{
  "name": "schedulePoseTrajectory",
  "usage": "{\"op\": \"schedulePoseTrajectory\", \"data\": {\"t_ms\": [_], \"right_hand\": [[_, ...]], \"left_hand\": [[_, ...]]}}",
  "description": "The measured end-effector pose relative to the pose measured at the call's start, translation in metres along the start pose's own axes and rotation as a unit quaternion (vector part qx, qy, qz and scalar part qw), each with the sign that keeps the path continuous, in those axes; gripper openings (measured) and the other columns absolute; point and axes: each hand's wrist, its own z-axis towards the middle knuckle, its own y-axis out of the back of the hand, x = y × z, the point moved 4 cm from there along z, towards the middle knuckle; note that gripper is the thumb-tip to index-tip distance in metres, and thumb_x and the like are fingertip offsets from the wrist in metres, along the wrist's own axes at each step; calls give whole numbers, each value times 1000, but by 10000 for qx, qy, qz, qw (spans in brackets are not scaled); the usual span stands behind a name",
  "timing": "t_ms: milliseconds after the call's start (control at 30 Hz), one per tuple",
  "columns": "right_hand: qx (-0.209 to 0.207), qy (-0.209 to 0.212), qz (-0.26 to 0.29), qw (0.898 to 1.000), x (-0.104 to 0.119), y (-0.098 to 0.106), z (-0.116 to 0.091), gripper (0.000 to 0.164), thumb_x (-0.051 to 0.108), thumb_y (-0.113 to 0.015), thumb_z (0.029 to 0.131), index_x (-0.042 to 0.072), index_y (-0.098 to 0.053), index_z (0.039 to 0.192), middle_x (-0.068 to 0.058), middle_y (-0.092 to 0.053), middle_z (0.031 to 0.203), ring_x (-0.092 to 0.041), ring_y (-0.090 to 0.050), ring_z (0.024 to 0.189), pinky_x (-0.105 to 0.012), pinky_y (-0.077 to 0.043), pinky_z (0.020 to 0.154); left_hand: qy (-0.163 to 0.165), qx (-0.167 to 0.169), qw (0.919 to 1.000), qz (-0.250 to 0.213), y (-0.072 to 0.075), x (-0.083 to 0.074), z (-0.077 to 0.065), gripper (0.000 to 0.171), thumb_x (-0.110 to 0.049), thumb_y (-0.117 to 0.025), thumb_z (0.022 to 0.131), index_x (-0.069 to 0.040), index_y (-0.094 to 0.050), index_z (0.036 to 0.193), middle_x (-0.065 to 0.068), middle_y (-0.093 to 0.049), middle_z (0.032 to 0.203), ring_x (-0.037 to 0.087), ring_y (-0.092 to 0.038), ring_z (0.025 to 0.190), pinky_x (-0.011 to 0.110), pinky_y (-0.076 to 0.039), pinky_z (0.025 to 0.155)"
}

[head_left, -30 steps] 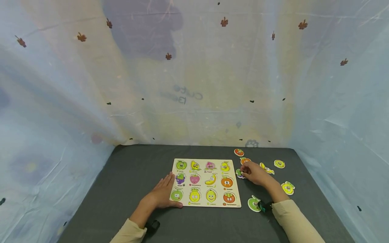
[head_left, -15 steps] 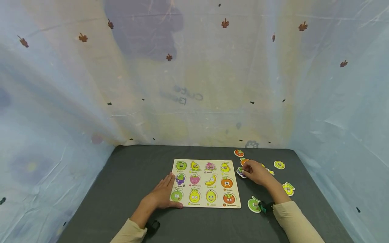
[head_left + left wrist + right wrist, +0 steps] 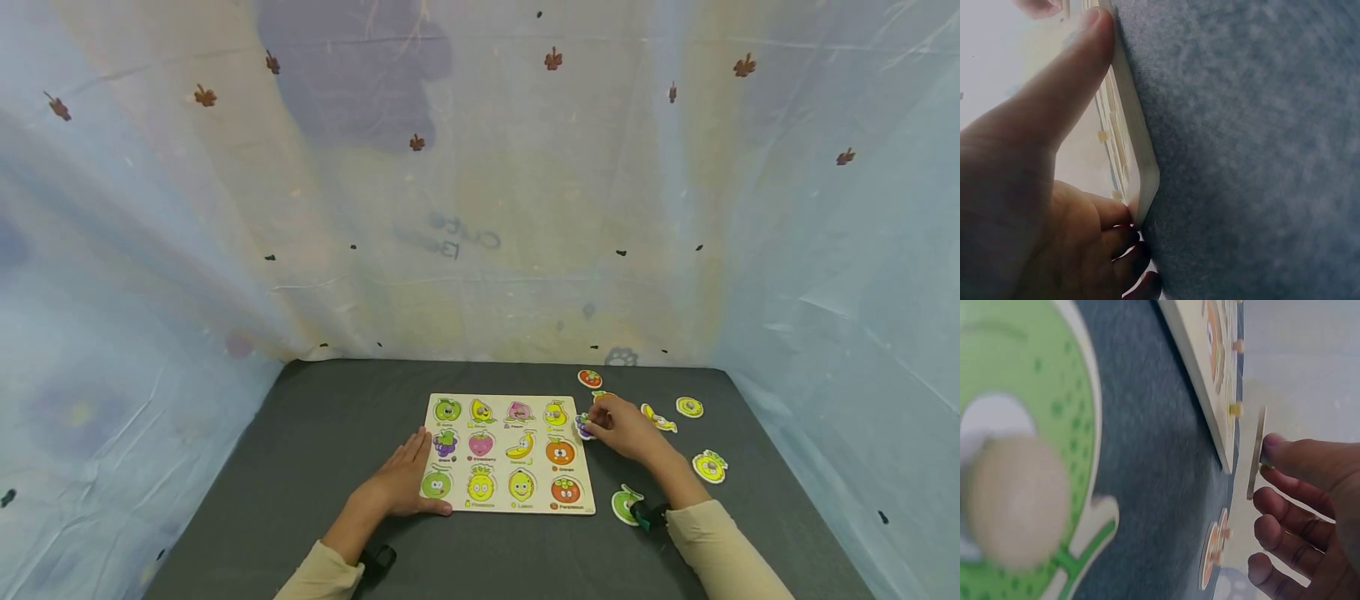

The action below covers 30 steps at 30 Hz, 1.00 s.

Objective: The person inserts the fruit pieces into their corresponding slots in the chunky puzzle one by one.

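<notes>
A pale wooden fruit puzzle board (image 3: 501, 464) lies on the dark table. My left hand (image 3: 397, 479) rests against its left edge, fingers fairly straight; in the left wrist view the thumb (image 3: 1072, 81) lies along the board's front edge. My right hand (image 3: 626, 429) pinches a purple grape puzzle piece (image 3: 582, 427) by its knob, just beside the board's right edge. Seen edge-on in the right wrist view, that piece (image 3: 1256, 456) is off the table between thumb and forefinger, its printed face hidden. Other fingers hang loosely curled.
Loose pieces lie right of the board: persimmon (image 3: 590, 378), orange (image 3: 602, 395), banana (image 3: 660, 418), a round yellow piece (image 3: 690, 407) and pineapple (image 3: 709, 467). A green melon piece (image 3: 624, 505) lies under the right wrist. Printed sheets (image 3: 480, 167) hang behind the table (image 3: 330, 417).
The right hand has picked up the grape piece and shifted slightly left with it, toward the board's right edge. Left hand and board have stayed put.
</notes>
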Motion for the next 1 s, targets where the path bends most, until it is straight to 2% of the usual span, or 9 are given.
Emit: {"op": "schedulePoseTrajectory", "data": {"t_ms": [233,433,767,1000], "right_hand": [[148,89,136,9998,10,-7,2,14,22,-80,100,14,-70,96,5,-63,85,-11,-52,71,-33,-45,65],[91,201,11,9998,15,-17,6,14,24,-80,100,17,-70,95,7,-61,85,-10,-51,71,-31,-44,63],[159,80,163,9997,36,-29,9,14,28,-79,100,20,-69,98,7,-59,92,-12,-51,72,-31,-44,61],[104,144,108,9998,46,-39,16,14,32,-81,99,23,-70,97,9,-59,92,-9,-51,73,-30,-45,63]], "left_hand": [[8,-32,10000,-4,2,-3,-3,134,-60,-91,80,9,-17,168,27,-13,177,41,-17,164,55,-21,132],[-13,-46,10000,-80,1,-2,-2,134,-59,-91,80,10,-17,167,28,-13,176,43,-16,164,55,-21,132],[33,-35,10000,-24,4,-4,-4,133,-60,-91,81,8,-16,168,27,-12,177,41,-16,164,54,-22,132],[-75,-22,9999,-93,-1,1,0,137,-66,-89,79,9,-15,168,27,-11,177,43,-15,164,57,-17,133]]}}
